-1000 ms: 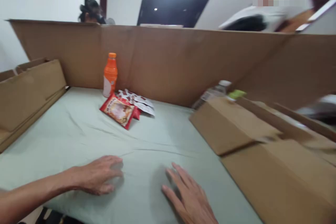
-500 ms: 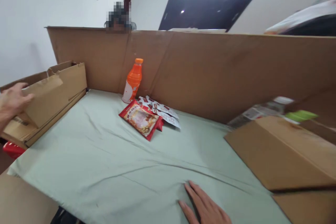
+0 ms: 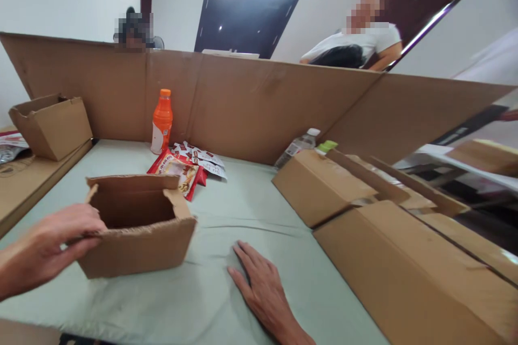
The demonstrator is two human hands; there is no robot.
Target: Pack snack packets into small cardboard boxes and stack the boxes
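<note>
One open-topped cardboard box (image 3: 137, 250), nearer than red packet (image 3: 189, 177), base contact with green cloth (image 3: 251, 213) unclear | left hand (image 3: 65, 234): clamped on box's near-left rim | right hand (image 3: 263, 283): palm down, uncurled, grip free | orange bottle (image 3: 162, 118): upright, behind packet

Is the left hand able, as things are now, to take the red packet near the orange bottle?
Probably not directly: the left hand is gripping a cardboard box, and this box is between the hand and the red packet, hiding part of it.
</note>
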